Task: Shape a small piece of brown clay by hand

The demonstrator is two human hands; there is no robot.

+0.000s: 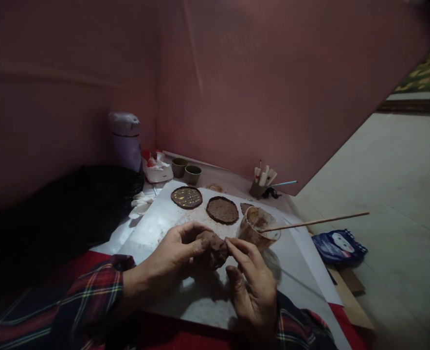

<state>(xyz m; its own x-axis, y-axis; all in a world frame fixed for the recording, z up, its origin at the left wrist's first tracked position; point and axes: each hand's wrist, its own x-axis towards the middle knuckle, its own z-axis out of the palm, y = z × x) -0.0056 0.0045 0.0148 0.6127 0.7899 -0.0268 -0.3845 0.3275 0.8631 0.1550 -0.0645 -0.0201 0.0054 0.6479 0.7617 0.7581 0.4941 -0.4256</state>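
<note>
A lump of brown clay [212, 247] is held above a white sheet [164, 218] between both hands. My left hand [171, 255] wraps its fingers and thumb round the lump's left side. My right hand [253, 287] pinches its right edge with fingertips. Just behind the lump stands a clear plastic cup [259, 227] smeared with brown, with a long thin wooden stick [317, 221] resting in it and pointing right. Two flat round clay discs lie farther back: one with yellow dots [186, 197], one plain [222, 210].
At the back stand two small green cups [186, 171], a white tray [157, 170], a lidded jar [125, 138] and a holder with tools [263, 182]. A blue packet [339, 245] lies on the floor at right. Dark cloth [72, 209] sits at left. Pink walls close in.
</note>
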